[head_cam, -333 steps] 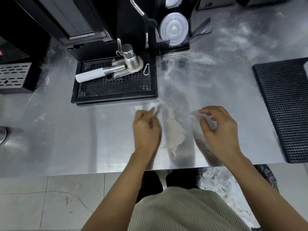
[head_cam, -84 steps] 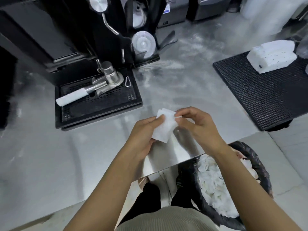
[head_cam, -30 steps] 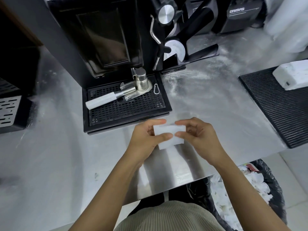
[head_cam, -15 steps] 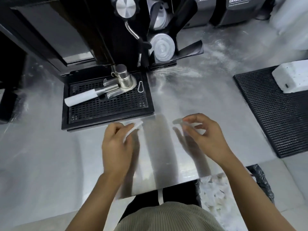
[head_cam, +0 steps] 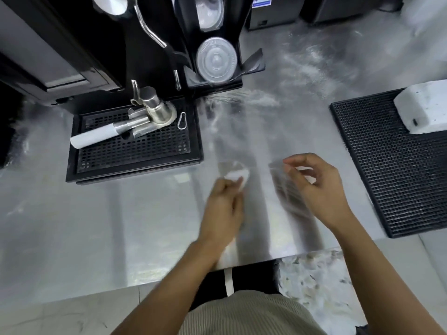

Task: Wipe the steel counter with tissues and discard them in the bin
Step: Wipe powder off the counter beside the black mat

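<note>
Tissue (head_cam: 238, 176) lies on the table (head_cam: 121, 226) right of the drip tray (head_cam: 135, 153). Left hand (head_cam: 225, 209) presses it under fairly straight fingers (blurred), apparently for wiping. Right hand (head_cam: 319, 189) pinches a second tissue (head_cam: 305, 169) in curled fingers. Bin (head_cam: 314, 281) sits below the table edge, handy for discards.

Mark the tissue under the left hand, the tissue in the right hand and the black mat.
left tissue (head_cam: 238, 176), head view, its exposed white end.
right tissue (head_cam: 305, 169), head view, the visible white patch.
black mat (head_cam: 399, 189), head view, bare mesh near the middle.
</note>
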Available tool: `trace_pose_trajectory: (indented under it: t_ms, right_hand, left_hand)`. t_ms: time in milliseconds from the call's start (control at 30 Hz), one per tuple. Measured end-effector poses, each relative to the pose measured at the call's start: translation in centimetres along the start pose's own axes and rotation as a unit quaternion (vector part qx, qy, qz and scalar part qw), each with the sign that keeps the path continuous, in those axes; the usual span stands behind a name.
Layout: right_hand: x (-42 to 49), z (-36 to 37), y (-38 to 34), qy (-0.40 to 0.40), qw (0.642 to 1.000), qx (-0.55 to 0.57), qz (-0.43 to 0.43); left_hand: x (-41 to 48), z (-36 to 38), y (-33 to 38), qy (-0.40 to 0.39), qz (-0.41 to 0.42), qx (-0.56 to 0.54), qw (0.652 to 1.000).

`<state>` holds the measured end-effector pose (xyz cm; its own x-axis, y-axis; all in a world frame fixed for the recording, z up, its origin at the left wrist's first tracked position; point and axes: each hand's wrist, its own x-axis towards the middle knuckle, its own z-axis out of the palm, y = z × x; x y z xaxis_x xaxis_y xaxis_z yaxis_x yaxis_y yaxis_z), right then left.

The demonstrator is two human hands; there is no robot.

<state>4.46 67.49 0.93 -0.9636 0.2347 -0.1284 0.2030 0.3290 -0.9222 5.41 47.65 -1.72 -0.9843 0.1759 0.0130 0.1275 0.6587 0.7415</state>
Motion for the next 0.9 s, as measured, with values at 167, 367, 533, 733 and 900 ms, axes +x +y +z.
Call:
trace_pose_trajectory:
  t_ms: [167,367,533,733,900]
  right_hand:
    - [0.4,-0.5,0.7,-0.015,0.999,0.035,0.01]
    - [1.0,-0.5,1.3,-0.014,0.998,0.06,0.019]
    - [1.9,-1.0,1.4,-0.006,0.998,0.064,0.027]
    - [2.5,-1.1,1.4,-0.016,0.996,0.085,0.029]
    - [2.4,-0.3,1.7,-0.041,0.996,0.083,0.018]
  left_hand:
    - [7.8,-3.0,-1.3,0.124,0.029,0.174,0.977]
    - [4.7,3.5,-2.1,-0.065,0.074,0.359,0.928]
    - [3.5,1.7,2.0,-0.046,0.067,0.151,0.985]
    - [15.2,-4.1,0.2,0.123,0.056,0.272,0.953]
    - [19.0,-3.9,-1.6,0.048,0.017,0.373,0.927]
